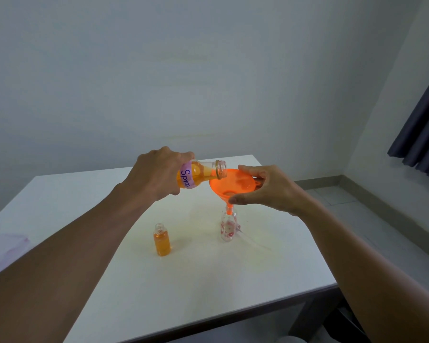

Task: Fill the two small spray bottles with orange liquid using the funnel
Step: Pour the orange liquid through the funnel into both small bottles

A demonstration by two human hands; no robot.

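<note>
The left hand (159, 175) grips a large clear bottle with a purple label reading "Spray" (203, 173), fingers (186, 155) curled round its body, and holds it tipped almost on its side above the white table (109, 280). Orange liquid (197, 170) lies along the lower side of this tilted bottle, and its uncapped mouth sits at the left rim of a bright orange plastic funnel (233, 185). The right hand (267, 188) holds the funnel by its right rim, with the fingers bent over the far edge and the thumb (234, 200) pressed under the near side of the bowl. The funnel's narrow spout goes down into the neck of a small clear spray bottle printed with red flowers (228, 227), which stands upright on the table right of centre; its body looks clear. To its left, well apart, stands a second small clear spray bottle (162, 241), upright and uncapped, filled with orange liquid almost to the shoulder. A thin clear tube (254, 241) lies on the table just beside the flowered bottle, on its right. A pale purple sheet (5, 246) shows at the table's left edge, and a dark curtain (423, 120) hangs by the wall at the right.
</note>
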